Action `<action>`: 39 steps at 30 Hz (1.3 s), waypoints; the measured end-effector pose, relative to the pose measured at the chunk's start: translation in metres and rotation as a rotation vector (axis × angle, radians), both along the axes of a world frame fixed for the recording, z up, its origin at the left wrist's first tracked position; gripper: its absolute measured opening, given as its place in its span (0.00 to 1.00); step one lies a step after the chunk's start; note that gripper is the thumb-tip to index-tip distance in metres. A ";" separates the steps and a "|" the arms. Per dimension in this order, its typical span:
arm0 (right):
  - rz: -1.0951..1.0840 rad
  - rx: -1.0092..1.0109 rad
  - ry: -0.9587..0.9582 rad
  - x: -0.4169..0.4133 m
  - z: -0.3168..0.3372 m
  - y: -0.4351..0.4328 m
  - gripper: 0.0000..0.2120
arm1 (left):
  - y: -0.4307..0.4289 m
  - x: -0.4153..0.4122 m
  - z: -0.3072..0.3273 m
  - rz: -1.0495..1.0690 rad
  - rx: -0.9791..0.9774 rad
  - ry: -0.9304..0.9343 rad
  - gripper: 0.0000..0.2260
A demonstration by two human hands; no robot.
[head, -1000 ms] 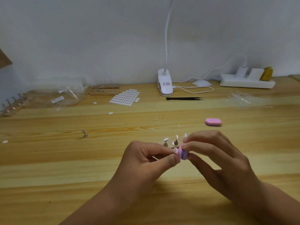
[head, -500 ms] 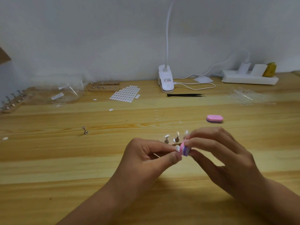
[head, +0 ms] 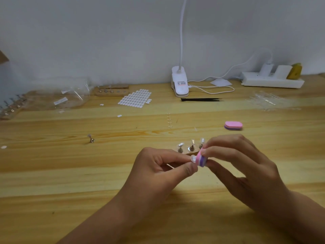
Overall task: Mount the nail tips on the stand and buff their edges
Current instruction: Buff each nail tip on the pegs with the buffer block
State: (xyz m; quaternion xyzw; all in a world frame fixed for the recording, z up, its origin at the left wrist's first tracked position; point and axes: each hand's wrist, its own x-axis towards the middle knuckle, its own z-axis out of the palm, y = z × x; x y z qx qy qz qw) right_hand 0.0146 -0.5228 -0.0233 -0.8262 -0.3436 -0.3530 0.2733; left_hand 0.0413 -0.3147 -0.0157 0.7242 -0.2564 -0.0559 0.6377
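The left hand (head: 158, 171) pinches a clear nail tip (head: 193, 158), leaving its edge free for the pink-and-purple buffer (head: 201, 160) that the right hand (head: 242, 166) grips against it. Just beyond both hands, the stand (head: 192, 148) on the table (head: 70, 173) holds three mounted tips (head: 193, 142).

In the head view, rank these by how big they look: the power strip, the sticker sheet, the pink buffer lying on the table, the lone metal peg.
1. power strip
2. sticker sheet, close behind
3. pink buffer
4. lone metal peg
Strip and sheet lie farthest back yet look largest, so nearness changes nothing.
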 end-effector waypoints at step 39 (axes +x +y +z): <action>-0.011 -0.028 -0.030 0.000 0.000 0.000 0.07 | 0.000 0.001 -0.002 -0.004 -0.005 -0.024 0.04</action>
